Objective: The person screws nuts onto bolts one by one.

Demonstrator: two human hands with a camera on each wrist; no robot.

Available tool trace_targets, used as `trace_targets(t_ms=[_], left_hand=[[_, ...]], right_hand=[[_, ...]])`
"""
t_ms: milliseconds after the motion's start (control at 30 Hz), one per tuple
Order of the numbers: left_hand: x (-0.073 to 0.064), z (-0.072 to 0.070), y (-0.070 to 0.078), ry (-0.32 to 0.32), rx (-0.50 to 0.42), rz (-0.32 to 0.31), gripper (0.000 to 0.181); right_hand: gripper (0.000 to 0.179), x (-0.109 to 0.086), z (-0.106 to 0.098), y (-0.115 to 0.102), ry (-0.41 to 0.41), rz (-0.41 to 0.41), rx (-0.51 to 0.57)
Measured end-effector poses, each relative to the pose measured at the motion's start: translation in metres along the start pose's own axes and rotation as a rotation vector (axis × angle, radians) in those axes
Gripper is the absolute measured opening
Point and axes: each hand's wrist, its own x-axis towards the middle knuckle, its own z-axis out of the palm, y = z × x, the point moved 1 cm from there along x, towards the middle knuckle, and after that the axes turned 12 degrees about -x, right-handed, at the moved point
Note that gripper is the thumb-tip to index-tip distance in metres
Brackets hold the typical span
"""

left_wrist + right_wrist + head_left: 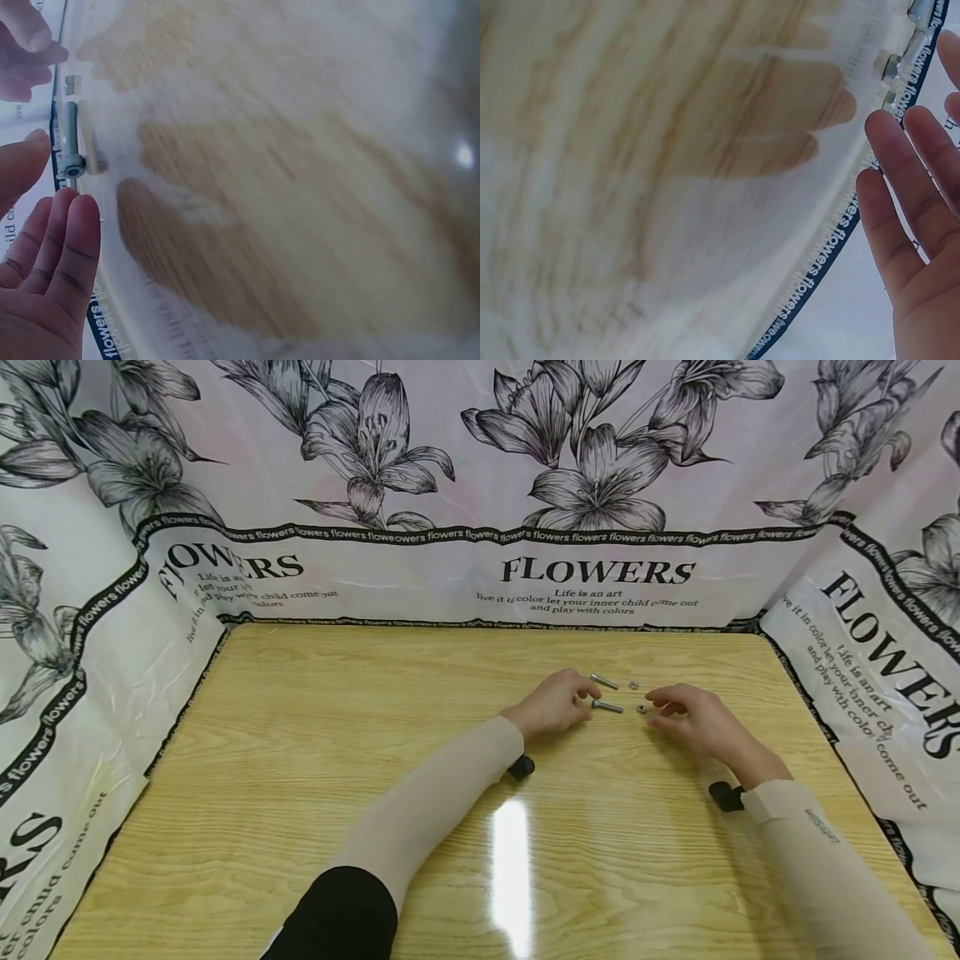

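Note:
Two metal bolts lie on the wooden table: a far bolt (604,682) and a near bolt (609,707), roughly parallel. Right of them sit two small nuts, a far nut (633,686) and a near nut (641,708). My left hand (553,703) is at the head end of the bolts, thumb and fingers apart around the near one's head. In the left wrist view that bolt (72,131) shows its socket head just beyond the fingertips. My right hand (693,720) hovers by the near nut, its fingers loosely bent; the right wrist view shows a nut (892,67) beyond them.
The wooden table (337,777) carries a bright light reflection near its front middle. Printed flower cloth (405,577) rises along the back and both sides. A small black wrist device (521,767) sits under the left cuff, another (726,796) by the right.

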Motion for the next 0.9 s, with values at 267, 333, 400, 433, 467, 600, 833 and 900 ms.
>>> trace_targets(t_ms=[267, 333, 400, 433, 467, 600, 833, 900], left_hand=[[0.008, 0.004, -0.002, 0.006, -0.001, -0.027, 0.032], [0.009, 0.005, -0.001, 0.006, 0.001, -0.034, 0.031], [0.010, 0.005, -0.001, 0.005, 0.000, -0.039, 0.031], [0.011, 0.006, -0.001, 0.006, 0.003, -0.041, 0.031], [0.012, 0.006, -0.002, 0.007, 0.004, -0.045, 0.031], [0.016, 0.009, -0.004, 0.010, 0.026, -0.058, 0.030], [0.019, 0.012, -0.004, 0.013, 0.039, -0.078, 0.027], [0.019, 0.012, -0.003, 0.015, 0.037, -0.080, 0.026]], right_hand=[[0.033, 0.006, -0.001, 0.005, -0.035, 0.011, -0.027], [0.032, 0.008, -0.001, 0.006, -0.043, 0.011, -0.033], [0.031, 0.009, -0.002, 0.007, -0.059, 0.019, -0.037], [0.031, 0.010, -0.002, 0.007, -0.068, 0.024, -0.037], [0.031, 0.011, -0.002, 0.007, -0.077, 0.030, -0.034], [0.032, 0.014, -0.002, 0.008, -0.108, 0.039, -0.026], [0.031, 0.019, 0.000, 0.009, -0.119, 0.013, -0.032], [0.030, 0.021, 0.001, 0.010, -0.120, 0.003, -0.028]])
